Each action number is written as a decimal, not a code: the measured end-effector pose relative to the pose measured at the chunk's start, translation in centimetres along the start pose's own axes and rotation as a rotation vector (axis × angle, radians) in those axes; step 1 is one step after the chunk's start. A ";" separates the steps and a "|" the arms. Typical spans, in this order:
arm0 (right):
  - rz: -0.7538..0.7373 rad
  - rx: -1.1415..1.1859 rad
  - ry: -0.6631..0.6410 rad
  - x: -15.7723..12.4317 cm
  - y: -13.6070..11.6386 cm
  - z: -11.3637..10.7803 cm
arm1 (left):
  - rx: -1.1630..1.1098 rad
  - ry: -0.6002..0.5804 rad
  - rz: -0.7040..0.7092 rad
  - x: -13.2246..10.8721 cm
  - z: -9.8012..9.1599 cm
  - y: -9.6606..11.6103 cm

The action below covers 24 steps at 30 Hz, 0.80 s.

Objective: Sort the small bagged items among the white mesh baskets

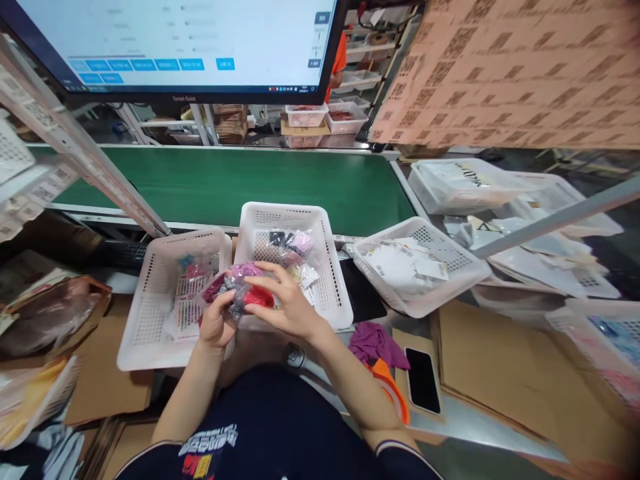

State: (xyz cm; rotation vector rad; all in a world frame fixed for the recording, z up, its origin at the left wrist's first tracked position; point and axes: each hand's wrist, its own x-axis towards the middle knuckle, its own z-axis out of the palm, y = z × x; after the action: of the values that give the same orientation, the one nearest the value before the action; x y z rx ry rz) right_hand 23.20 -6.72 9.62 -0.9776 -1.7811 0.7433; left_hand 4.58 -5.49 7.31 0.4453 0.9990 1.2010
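Both hands hold a bundle of clear plastic packets (pixel 239 283) with purple, grey and red contents, over the near edges of two white baskets. My left hand (pixel 220 321) grips the bundle from below left, thumb on top. On the right side, my right hand (pixel 284 299) has its fingers bent over the red part. Beneath and beyond lie the left white basket (pixel 131 333), with bagged items and printed sheets, and the middle white basket (pixel 336 293), with small black, pink and pale bagged pieces. What exactly the packets contain is unclear.
A green conveyor belt (pixel 260 175) runs behind the baskets, under a monitor (pixel 200 47). Rightward are a basket of white labels (pixel 425 293), a purple cloth (pixel 377 343), an orange tape dispenser (pixel 393 390), a phone (pixel 423 380) and cardboard sheets (pixel 500 367). Metal posts rise either side.
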 end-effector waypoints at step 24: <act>0.311 0.116 0.099 -0.2 0.5 0.4 | 0.064 -0.124 0.307 -0.6 1.0 -1.0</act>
State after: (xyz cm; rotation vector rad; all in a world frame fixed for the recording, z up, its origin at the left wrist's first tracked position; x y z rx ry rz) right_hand 23.06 -6.68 8.95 -1.2056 -1.5001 0.9625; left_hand 5.98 -6.21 7.29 0.7352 0.8849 1.3983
